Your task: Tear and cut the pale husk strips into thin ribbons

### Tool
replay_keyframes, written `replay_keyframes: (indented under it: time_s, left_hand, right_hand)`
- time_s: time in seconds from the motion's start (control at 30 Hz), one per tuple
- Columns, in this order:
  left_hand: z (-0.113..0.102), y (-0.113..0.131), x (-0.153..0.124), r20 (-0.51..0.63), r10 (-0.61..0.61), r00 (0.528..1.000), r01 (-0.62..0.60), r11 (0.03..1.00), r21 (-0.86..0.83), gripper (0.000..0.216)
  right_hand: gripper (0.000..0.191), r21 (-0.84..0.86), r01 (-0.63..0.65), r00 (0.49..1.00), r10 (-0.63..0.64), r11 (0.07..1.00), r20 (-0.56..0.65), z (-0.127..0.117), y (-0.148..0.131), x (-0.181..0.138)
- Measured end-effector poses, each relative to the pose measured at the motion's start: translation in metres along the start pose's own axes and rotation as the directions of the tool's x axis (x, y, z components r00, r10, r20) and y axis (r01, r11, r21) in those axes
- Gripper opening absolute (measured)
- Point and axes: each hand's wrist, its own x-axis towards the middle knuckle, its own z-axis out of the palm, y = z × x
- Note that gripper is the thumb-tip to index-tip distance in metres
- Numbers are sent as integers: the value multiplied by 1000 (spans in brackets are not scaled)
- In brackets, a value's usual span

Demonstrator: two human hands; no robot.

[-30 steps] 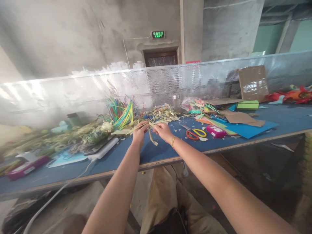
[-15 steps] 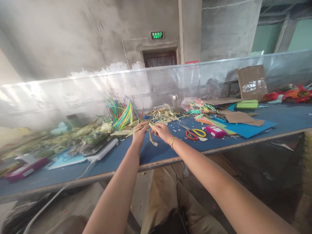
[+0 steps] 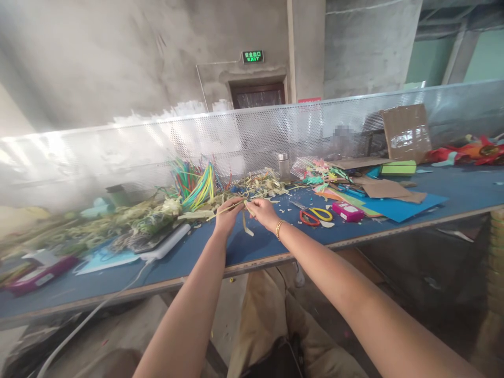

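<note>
Both my hands meet over the blue table (image 3: 255, 247), just in front of a heap of pale straw-like strips (image 3: 260, 186). My left hand (image 3: 226, 214) is closed on a few thin yellow strips (image 3: 220, 210) that run off to the left. My right hand (image 3: 263, 211), with a gold bracelet at the wrist, pinches the same strips, and a short strip end (image 3: 246, 226) hangs down between the hands.
A bundle of coloured strips (image 3: 197, 184) and greenish scraps lie to the left. Red-and-yellow scissors (image 3: 315, 215), a pink box (image 3: 347, 211), blue paper and cardboard lie to the right. A small jar (image 3: 283, 165) stands by the perforated metal screen (image 3: 275, 131). A white cable (image 3: 118, 291) hangs off the front edge.
My hands have stayed in place, working the strips between the fingers. The camera view has shifted a little.
</note>
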Motion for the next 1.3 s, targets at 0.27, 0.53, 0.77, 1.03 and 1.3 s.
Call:
replay_keyframes:
  time_s: [0.27, 0.53, 0.77, 1.03, 1.3]
  left_hand:
    - [0, -6, 2, 73, 42, 996, -41, 999, -11, 35]
    - [4, -3, 0, 52, -35, 998, 39, 997, -68, 30]
    - [5, 1, -1, 78, -75, 994, 77, 997, -17, 31]
    - [-1, -8, 4, -93, -109, 990, 107, 994, -21, 31]
    - [4, 2, -2, 76, -137, 988, 139, 990, -22, 29]
  right_hand:
    - [28, -112, 46, 998, -50, 993, -33, -2, 1, 1]
    - [33, -171, 79, 993, -93, 982, -73, -4, 8, 6]
    - [30, -85, 80, 978, -95, 993, -186, -3, 14, 9]
    - [14, 56, 83, 990, -76, 995, -117, -2, 1, 4]
    - [12, 22, 56, 990, -53, 998, -129, -4, 5, 6]
